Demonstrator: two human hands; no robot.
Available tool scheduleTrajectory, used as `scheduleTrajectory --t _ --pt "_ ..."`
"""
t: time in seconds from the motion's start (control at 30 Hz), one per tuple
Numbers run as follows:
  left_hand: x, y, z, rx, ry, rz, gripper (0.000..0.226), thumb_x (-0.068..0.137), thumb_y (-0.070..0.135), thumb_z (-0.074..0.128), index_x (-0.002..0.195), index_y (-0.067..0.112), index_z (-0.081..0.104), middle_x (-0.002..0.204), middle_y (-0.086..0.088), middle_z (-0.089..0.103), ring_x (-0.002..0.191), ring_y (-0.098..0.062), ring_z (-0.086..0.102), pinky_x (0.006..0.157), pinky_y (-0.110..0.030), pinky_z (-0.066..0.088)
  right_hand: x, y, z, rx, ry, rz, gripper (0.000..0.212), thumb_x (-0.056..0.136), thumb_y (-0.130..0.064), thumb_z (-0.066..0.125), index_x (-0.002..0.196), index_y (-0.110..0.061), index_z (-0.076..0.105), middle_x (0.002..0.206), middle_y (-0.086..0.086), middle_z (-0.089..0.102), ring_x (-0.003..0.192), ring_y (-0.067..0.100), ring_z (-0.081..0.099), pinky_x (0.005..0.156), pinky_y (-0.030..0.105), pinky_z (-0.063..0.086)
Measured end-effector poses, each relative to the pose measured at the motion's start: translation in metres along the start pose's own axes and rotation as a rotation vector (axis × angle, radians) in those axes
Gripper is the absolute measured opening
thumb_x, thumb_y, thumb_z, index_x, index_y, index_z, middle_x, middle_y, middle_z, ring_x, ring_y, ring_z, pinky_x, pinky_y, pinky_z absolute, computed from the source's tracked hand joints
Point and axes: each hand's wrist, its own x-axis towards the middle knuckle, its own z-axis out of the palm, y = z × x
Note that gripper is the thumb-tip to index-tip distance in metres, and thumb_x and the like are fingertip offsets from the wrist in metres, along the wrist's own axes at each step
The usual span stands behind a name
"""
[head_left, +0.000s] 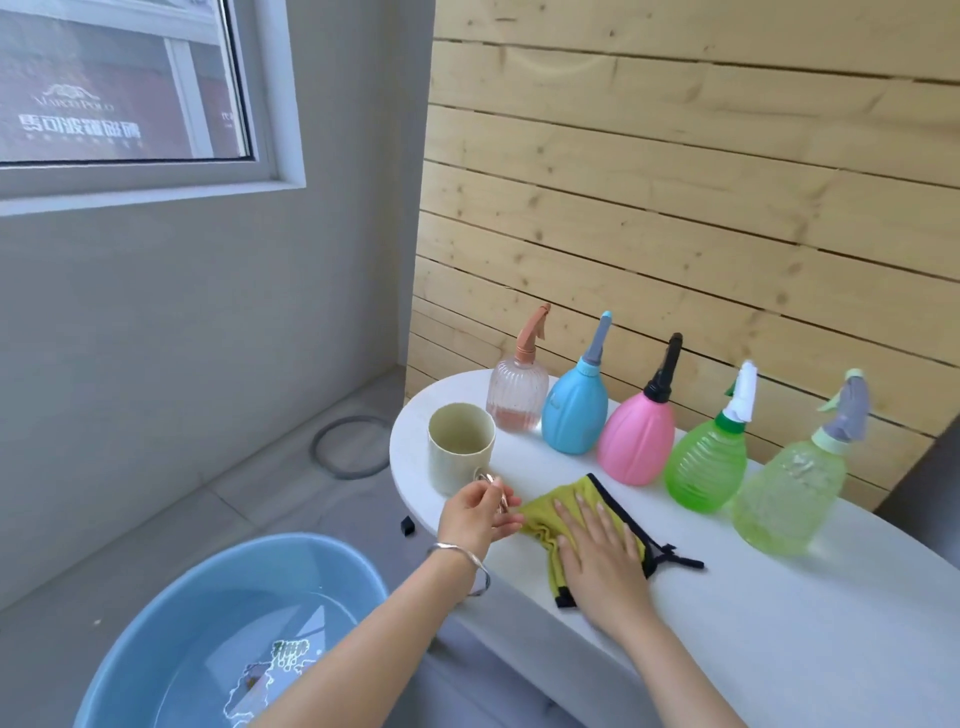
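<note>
A yellow-green cloth (545, 512) with a black border lies on the white table (779, 613). My right hand (597, 556) presses flat on it, fingers straight. My left hand (475, 512) is just left of the cloth, fingers curled round the handle of a cream cup (460, 449) that stands upright near the table's left end. A silver bangle sits on my left wrist.
Several spray bottles stand in a row behind the cloth: clear pink (517, 395), blue (575, 410), pink (636, 436), green (706, 462), pale green (787, 493). A blue basin (171, 623) of water sits on the floor, lower left. A wooden slat wall backs the table.
</note>
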Motion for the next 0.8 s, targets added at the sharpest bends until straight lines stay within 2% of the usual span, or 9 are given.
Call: scheduleTrajectory --t 0.07,0.17,0.33,0.47,0.53,0.63,0.7,0.77,0.8 --pt "0.0 -0.002 0.007 -0.011 0.004 -0.014 0.026 0.1 0.011 0.044 0.078 0.004 0.055 0.079 -0.009 0.061 0.047 -0.008 0.064 0.053 -0.017 0.054 -0.001 0.0 -0.001 0.007 0.002 0.002 0.068 0.085 -0.057 -0.005 0.15 -0.041 0.006 0.16 -0.009 -0.003 0.148 0.015 -0.004 0.117 0.041 -0.002" --pt "0.001 -0.003 0.015 -0.009 0.01 -0.018 0.025 0.1 0.011 0.046 0.079 0.004 0.057 0.08 -0.008 0.061 0.049 -0.008 0.066 0.055 -0.016 0.055 -0.002 -0.001 -0.002 0.041 0.0 0.0 0.052 0.1 -0.048 0.02 0.15 -0.04 0.008 0.161 -0.008 -0.002 0.148 0.017 -0.005 0.117 0.041 -0.003" --pt "0.005 -0.002 0.015 0.051 0.018 -0.02 0.022 0.097 0.017 0.054 0.089 -0.001 0.063 0.078 -0.007 0.063 0.052 -0.009 0.067 0.054 -0.016 0.055 -0.005 -0.001 -0.005 0.074 -0.015 0.01 0.055 0.098 -0.054 0.023 0.15 -0.04 0.01 0.161 -0.007 -0.002 0.148 0.018 -0.006 0.117 0.043 -0.005" --pt "0.003 -0.002 0.005 0.12 0.04 0.037 0.019 0.093 0.02 0.059 0.085 0.003 0.064 0.078 -0.01 0.062 0.058 -0.011 0.068 0.058 -0.015 0.056 -0.013 0.0 -0.005 0.076 -0.005 0.017 0.059 0.096 -0.058 0.025 0.15 -0.04 0.011 0.161 -0.006 -0.002 0.148 0.019 -0.005 0.117 0.044 -0.006" --pt "-0.001 -0.001 0.001 0.144 0.06 0.071 0.021 0.094 0.019 0.059 0.1 -0.001 0.064 0.086 -0.011 0.062 0.068 -0.015 0.066 0.059 -0.014 0.055 -0.021 0.005 -0.005 0.075 -0.003 0.017 0.06 0.095 -0.06 0.025 0.15 -0.04 0.01 0.161 -0.006 -0.002 0.148 0.019 -0.006 0.117 0.044 -0.006" --pt "-0.017 -0.006 0.003 0.162 0.175 0.134 0.03 0.092 0.019 0.061 0.115 0.001 0.054 0.1 -0.009 0.059 0.071 -0.016 0.062 0.061 -0.021 0.056 -0.039 0.014 -0.005 0.071 0.002 0.024 0.07 0.087 -0.071 0.015 0.15 -0.04 0.01 0.161 -0.006 -0.001 0.148 0.018 -0.006 0.117 0.043 -0.007" --pt "-0.034 -0.014 0.013 0.175 0.235 0.193 0.017 0.093 0.016 0.058 0.105 0.007 0.05 0.093 -0.002 0.054 0.067 -0.016 0.058 0.06 -0.024 0.054 -0.053 0.023 -0.005 0.067 0.018 0.04 0.091 0.071 -0.084 -0.002 0.15 -0.041 0.01 0.161 -0.007 -0.001 0.148 0.017 -0.006 0.117 0.042 -0.007" --pt "-0.049 -0.027 0.032 0.363 0.116 0.31 0.002 0.095 0.016 0.054 0.093 0.016 0.054 0.085 0.003 0.056 0.07 -0.017 0.059 0.061 -0.024 0.051 -0.07 0.038 -0.005 0.049 0.033 0.072 0.104 0.059 -0.085 -0.016 0.15 -0.041 0.008 0.161 -0.008 -0.002 0.148 0.017 -0.006 0.117 0.042 -0.007" --pt "-0.051 -0.034 0.041 0.511 -0.016 0.379 0.009 0.096 0.017 0.051 0.091 0.019 0.058 0.084 0.005 0.06 0.076 -0.017 0.061 0.068 -0.026 0.051 -0.077 0.045 -0.006 0.047 0.039 0.093 0.107 0.056 -0.084 -0.021 0.15 -0.042 0.008 0.161 -0.008 -0.002 0.148 0.017 -0.006 0.117 0.042 -0.007"
